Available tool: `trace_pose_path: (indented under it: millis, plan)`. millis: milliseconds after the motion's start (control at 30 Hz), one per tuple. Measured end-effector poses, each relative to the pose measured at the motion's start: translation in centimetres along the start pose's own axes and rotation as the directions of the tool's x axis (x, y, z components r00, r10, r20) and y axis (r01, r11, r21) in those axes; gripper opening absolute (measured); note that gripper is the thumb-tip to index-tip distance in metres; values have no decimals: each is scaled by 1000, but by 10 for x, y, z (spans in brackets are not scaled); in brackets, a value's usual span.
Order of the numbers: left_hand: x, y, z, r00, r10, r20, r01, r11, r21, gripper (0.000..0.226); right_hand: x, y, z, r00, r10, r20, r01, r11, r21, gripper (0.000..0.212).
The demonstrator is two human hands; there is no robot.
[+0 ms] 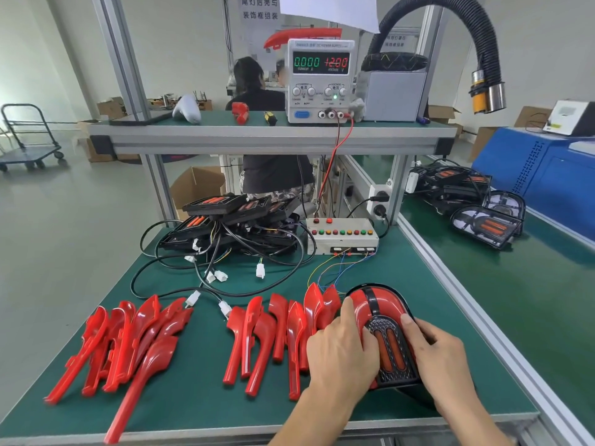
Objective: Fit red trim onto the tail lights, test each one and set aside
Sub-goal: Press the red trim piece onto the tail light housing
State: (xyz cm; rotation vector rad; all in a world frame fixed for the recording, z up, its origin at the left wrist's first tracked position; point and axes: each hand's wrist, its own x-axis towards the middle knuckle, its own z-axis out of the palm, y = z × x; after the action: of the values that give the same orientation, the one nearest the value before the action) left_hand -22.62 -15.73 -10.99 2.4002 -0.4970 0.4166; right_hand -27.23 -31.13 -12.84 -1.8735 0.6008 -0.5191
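Note:
A tail light (388, 342) with a black honeycomb centre, two orange bars and red trim around it lies at the front right of the green mat. My left hand (341, 346) presses on its left side, fingers spread over the red trim (365, 305). My right hand (434, 349) grips its right edge, thumb on top. Two groups of loose red trim pieces lie to the left, one (128, 342) at the front left and one (283, 329) beside my left hand. A pile of black tail lights (238, 220) with cables sits at the back.
A test box (343, 236) with coloured buttons stands behind the tail light, thin wires trailing from it. White cable connectors (222, 276) lie mid-mat. A power supply (320, 80) sits on the upper shelf. More tail lights (483, 223) rest on the right-hand bench. A person sits beyond the shelf.

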Motion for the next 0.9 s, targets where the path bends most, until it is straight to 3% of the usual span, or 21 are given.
trace_pose_path:
  millis: [133, 333, 467, 533, 900]
  plan:
    - [0, -1, 2, 1000, 14, -22, -14, 1000, 12, 56, 0, -2, -1, 1000, -23, 17, 23, 1000, -13, 26]
    - [1, 2, 1, 999, 22, -27, -22, 1000, 18, 57, -1, -5, -1, 999, -51, 17, 52, 997, -56, 35]
    - [0, 4, -9, 999, 24, 45, -28, 996, 90, 52, -4, -9, 0, 998, -68, -14, 67, 995, -72, 31]
    - [-1, 5, -10, 999, 32, 21, -33, 998, 57, 51, -5, -11, -1, 996, -90, -27, 88, 993, -81, 23]
    - [6, 3, -11, 991, -54, -119, 36, 988, -153, 53, -4, -11, -6, 995, -95, -17, 91, 985, -144, 40]
